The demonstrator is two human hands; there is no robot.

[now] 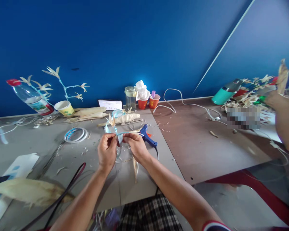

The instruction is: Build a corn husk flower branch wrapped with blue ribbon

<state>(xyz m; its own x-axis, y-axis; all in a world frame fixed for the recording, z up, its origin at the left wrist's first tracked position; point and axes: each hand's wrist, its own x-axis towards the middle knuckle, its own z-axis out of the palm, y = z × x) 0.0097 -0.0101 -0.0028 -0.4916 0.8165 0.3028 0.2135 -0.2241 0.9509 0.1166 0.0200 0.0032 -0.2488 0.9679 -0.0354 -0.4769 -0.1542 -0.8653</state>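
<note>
My left hand (107, 151) and my right hand (136, 147) are held together above the grey table (33, 144), fingers pinched. Between them runs a thin stem wrapped in light blue ribbon (115, 131) with small pale dried-leaf flowers at its far end. Both hands grip this ribbon-wrapped stem. A strip of pale dried leaf (135, 168) hangs down below my right hand. A blue glue gun (147, 137) lies on the table just behind my right hand.
Rolls of blue ribbon tape (75, 134) lie left of my hands, with corn husks (89, 112), a paper cup (64, 107), a tilted water bottle (32, 98) and a finished flower branch (62, 83) behind. Cups and a jar (130, 97) stand by the blue wall. Another person's arm (283, 109) is at right.
</note>
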